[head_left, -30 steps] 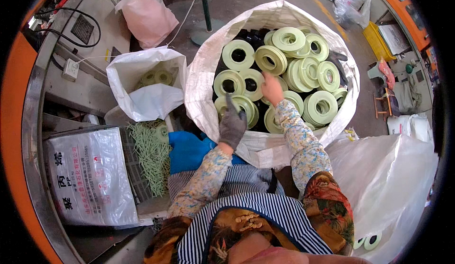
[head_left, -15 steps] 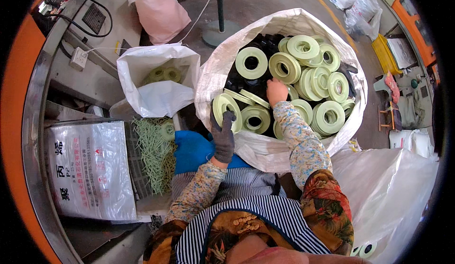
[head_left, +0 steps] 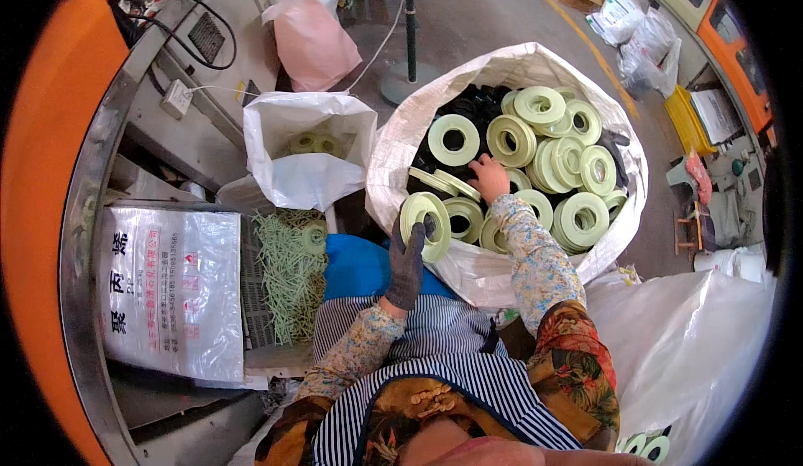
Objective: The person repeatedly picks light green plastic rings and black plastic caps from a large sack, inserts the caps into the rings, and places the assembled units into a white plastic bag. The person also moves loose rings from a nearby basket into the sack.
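My left hand (head_left: 406, 273), in a dark grey glove, holds a pale green plastic ring (head_left: 413, 207) tilted at the near left rim of a large white woven sack (head_left: 386, 161). My bare right hand (head_left: 492, 179) reaches into the sack with its fingers partly spread. Its fingertips are beside a stack of pale green rings (head_left: 506, 141); whether they touch it I cannot tell. Many such rings lie in the sack, flat, stacked or leaning, on black pieces (head_left: 468, 106). A dark glove (head_left: 617, 141) rests at the sack's right side.
Left of the sack stands a smaller white bag (head_left: 305, 183) with a few rings inside. Thin pale green sticks (head_left: 288, 257) lie in a heap beside a flat printed plastic bag (head_left: 176, 299). A large translucent bag (head_left: 669, 332) is at my right. Behind are a dark pole (head_left: 410, 31) and a pink bag (head_left: 314, 43).
The whole view has shifted, so the sack appears lower and slightly right. My right hand's fingers have loosened and spread. My left hand has lifted the ring slightly toward me, over the rim.
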Demonstrator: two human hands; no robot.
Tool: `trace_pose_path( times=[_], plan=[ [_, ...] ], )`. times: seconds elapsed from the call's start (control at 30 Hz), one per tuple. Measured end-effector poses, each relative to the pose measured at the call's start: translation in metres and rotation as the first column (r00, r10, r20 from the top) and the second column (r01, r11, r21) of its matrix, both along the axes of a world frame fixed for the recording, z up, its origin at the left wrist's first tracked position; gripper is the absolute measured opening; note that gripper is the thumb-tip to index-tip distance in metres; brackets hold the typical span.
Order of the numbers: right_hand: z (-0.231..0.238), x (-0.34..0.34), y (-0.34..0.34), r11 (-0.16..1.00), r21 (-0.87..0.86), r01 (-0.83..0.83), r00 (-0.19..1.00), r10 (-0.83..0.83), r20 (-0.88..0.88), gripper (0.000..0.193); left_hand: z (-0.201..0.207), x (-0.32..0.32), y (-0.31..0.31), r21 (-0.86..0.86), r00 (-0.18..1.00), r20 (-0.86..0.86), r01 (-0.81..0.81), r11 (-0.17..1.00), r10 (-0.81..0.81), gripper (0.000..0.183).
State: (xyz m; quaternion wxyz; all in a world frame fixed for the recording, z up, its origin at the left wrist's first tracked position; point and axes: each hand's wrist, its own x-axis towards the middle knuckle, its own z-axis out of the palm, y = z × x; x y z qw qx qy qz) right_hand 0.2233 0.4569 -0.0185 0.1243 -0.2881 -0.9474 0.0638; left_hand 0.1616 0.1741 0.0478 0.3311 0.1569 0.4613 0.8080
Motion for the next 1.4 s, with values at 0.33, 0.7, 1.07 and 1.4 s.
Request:
trace_pose_path(
  times=[0.33,0.7,1.07,1.4],
  plan=[
    [0.130,0.035,-0.107,0.954,-0.210,-0.214,0.845,0.074,-0.529,0.024,-0.024,-0.037,-0.003,0.030,0.936,-0.308,0.191,0.981,-0.173,0.048],
    [0.189,0.087,-0.205,0.936,-0.178,-0.303,0.893,0.214,-0.395,0.063,0.051,-0.005,-0.030,-0.086,0.484,-0.861,0.160,0.983,-0.154,0.070],
    [0.182,0.101,-0.198,0.923,-0.214,-0.320,0.912,0.238,-0.335,0.082,0.089,0.010,-0.037,-0.064,0.381,-0.918,0.139,0.988,-0.113,0.071],
    [0.164,0.098,-0.201,0.960,-0.032,-0.279,0.894,0.247,-0.374,0.082,0.096,0.020,-0.024,-0.148,0.745,-0.570,0.321,0.935,-0.346,0.055]
  ],
)
